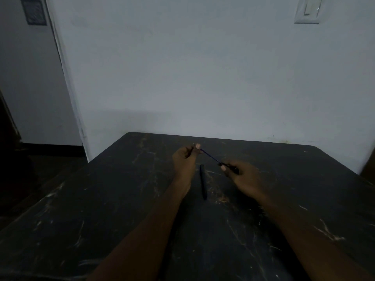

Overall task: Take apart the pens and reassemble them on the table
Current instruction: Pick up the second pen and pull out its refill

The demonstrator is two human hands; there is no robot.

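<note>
Just above the dark counter (121, 199), the left grip (185, 157) pinches the far end of a thin blue refill (210, 156), whose other end runs into a black barrel (230, 168) clenched in the right grip (243, 177). Between the two grips, a second black pen (203, 181) lies flat on the counter.

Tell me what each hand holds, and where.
Left hand pinches the thin blue refill at its far end; right hand grips a dark pen piece at its near end.
</note>
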